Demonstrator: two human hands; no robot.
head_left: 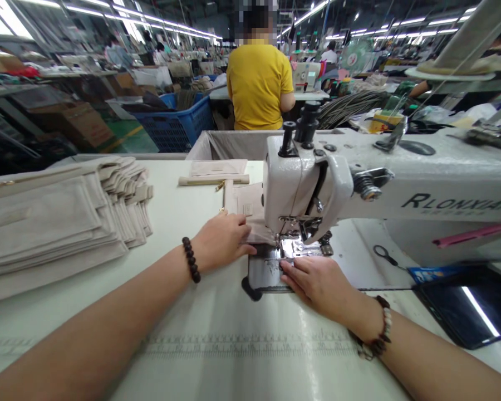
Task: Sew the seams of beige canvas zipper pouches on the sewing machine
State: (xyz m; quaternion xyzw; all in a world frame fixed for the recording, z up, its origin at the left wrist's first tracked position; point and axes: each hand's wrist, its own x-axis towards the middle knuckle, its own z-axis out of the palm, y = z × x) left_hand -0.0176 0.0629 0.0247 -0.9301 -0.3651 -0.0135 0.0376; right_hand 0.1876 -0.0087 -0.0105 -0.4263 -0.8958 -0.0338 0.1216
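Note:
My left hand [227,240] is closed on the near left edge of a beige fabric panel [250,195], with its fingers over the cloth and the thumb stretched along the near edge. The panel bears a small square label, and a zipper with a gold pull [220,186] lies by its far edge. Its right part runs behind the head of a white sewing machine [309,184]. My right hand [317,283] rests with extended fingers on the metal needle plate [267,273], just in front of the presser foot [294,245]; no cloth shows in it.
A stack of beige fabric pieces [58,223] lies at the left on the white table [200,356]. Small scissors [384,255] and a black tablet [476,303] lie at right. Beyond are a blue crate [179,125] and a seated person in yellow [259,83].

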